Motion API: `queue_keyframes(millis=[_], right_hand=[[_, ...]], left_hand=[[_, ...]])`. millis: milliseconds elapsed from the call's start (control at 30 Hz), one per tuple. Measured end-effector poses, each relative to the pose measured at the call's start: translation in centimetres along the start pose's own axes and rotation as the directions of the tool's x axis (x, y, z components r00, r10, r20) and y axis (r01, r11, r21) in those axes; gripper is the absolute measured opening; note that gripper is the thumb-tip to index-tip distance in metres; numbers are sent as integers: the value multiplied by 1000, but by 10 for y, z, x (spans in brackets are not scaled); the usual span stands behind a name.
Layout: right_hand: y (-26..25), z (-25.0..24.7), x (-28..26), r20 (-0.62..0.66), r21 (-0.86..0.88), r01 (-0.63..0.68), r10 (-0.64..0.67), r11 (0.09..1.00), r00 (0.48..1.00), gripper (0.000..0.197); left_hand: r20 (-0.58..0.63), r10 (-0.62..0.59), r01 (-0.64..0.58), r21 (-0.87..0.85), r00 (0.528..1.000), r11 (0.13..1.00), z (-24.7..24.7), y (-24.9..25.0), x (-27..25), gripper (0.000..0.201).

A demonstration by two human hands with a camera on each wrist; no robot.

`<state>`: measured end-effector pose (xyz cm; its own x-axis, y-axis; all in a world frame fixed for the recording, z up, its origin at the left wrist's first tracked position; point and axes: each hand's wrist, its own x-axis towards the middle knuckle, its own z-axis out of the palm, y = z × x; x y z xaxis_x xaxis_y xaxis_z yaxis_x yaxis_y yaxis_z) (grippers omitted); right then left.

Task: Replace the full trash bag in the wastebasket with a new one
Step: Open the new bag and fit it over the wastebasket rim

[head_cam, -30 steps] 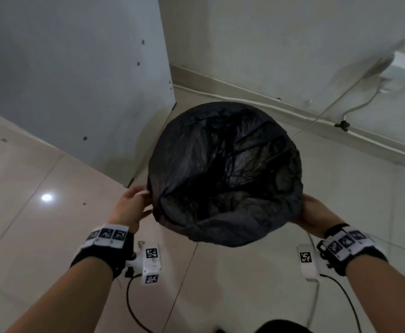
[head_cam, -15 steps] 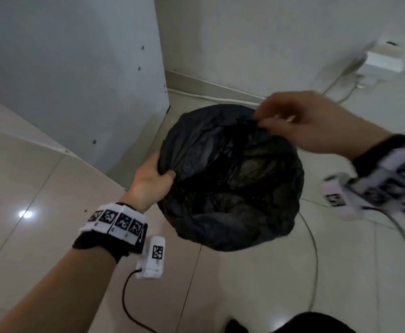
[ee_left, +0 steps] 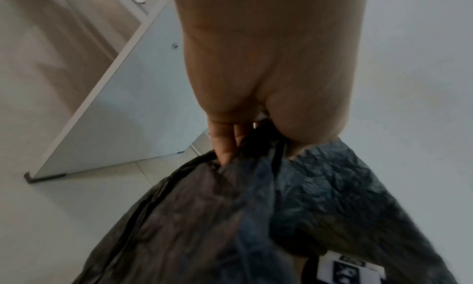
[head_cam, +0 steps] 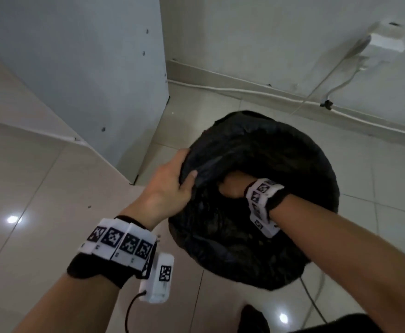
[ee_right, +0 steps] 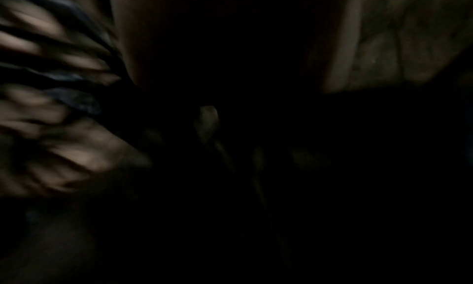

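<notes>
- Left hand (head_cam: 170, 186) grips the black trash bag (head_cam: 280, 164) rim at the wastebasket
- Right hand (head_cam: 232, 187) reaches inside; its grasp cannot be told
- Lining appears unfinished

No readable words, brand names or numbers are being shown in any view. Only square black-and-white coded markers are being displayed: a row of them on the white band (head_cam: 119, 243) worn at the left wrist, one on the small white block (head_cam: 161, 277) hanging beside that band, and several on the white band (head_cam: 260, 200) at the right wrist. A blurred marker (ee_left: 349, 271) is also being caught in the left wrist view. None can be read as text.
</notes>
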<state>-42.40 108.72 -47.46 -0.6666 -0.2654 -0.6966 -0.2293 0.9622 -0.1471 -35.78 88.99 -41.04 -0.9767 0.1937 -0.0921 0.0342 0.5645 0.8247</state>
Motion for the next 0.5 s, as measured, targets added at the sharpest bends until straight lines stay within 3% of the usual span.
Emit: queue_keyframes(millis=[67, 133, 200, 267, 333, 400, 500], right_hand=[[-4, -11, -10, 95, 56, 29, -34, 998, 995, 40], [-17, -10, -24, 375, 211, 65, -142, 975, 916, 26], [-29, 7, -21, 525, 217, 18, -132, 976, 841, 28], [-29, 29, 1, 468, 65, -7, -24, 998, 884, 43], [-19, 44, 20, 295, -36, 19, -7, 999, 956, 61], [-12, 51, 28, 210, -133, 37, -8, 990, 978, 71], [-21, 36, 19, 239, -18, -9, 13, 1000, 971, 56]], left_hand=[[-4, -33, 33, -17, 999, 999, -2, 0, 2, 37], [2, -34, 34, -10, 999, 999, -4, 1, 5, 38], [36, 1, -2, 28, 999, 1000, -3, 4, 7, 38], [85, 32, -37, 63, 996, 997, 0, 10, 7, 36], [119, 52, -63, 91, 992, 994, 3, 14, 6, 35], [122, 62, -74, 98, 991, 992, 3, 16, 6, 36], [103, 45, -53, 72, 994, 996, 3, 15, 10, 36]])
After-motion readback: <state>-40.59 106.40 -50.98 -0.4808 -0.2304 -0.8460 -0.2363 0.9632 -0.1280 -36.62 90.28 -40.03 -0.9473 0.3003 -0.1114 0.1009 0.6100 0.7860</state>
